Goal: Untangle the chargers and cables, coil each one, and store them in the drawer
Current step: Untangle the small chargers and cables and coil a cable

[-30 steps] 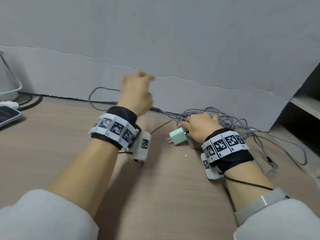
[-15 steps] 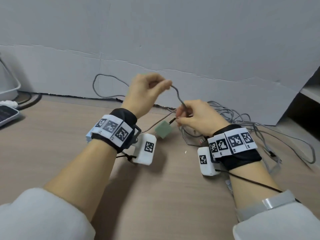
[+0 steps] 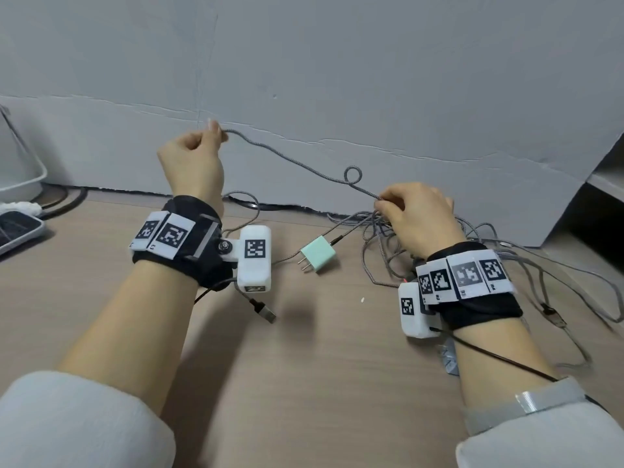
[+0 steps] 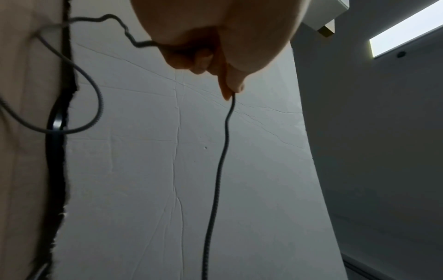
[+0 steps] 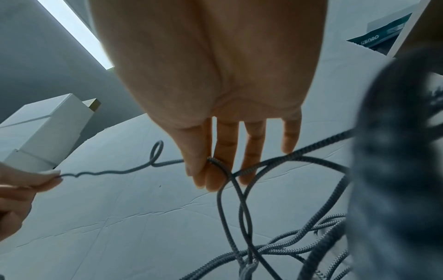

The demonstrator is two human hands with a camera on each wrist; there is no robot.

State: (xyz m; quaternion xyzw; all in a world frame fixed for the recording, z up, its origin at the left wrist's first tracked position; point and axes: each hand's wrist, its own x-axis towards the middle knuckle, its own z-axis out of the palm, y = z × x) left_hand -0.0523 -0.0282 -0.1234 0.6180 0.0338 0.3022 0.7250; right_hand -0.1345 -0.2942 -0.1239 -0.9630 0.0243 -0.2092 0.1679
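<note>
stretching between the hands: a grey braided cable (image 3: 297, 162) hangs in the air above the wooden surface (image 3: 304, 383), with one small loop twisted into it near the right end.
cable look: thin, woven grey sheath, kinked in places; in the left wrist view it shows as a dark line (image 4: 223, 151) against the pale wall.
tangle: a heap of more grey cables (image 3: 381, 238) lies on the surface under and behind the right hand, strands crossing each other.
charger: a mint green plug block (image 3: 318, 254) lies on the surface between the two wrists, prongs toward the viewer, a cable running into its far end.
loose plug: a usb connector (image 3: 265, 312) rests on the surface just below the left wrist.
left hand (image 3: 192, 163): raised, fingers curled, thumb and forefinger pinching the cable.
right hand (image 3: 418, 217): lower, over the tangle, thumb and forefinger nipping the same cable; its other fingers (image 5: 254, 149) extend almost straight.
hard to make out: which strand in the heap the held cable joins; the drawer is not in sight.
</note>
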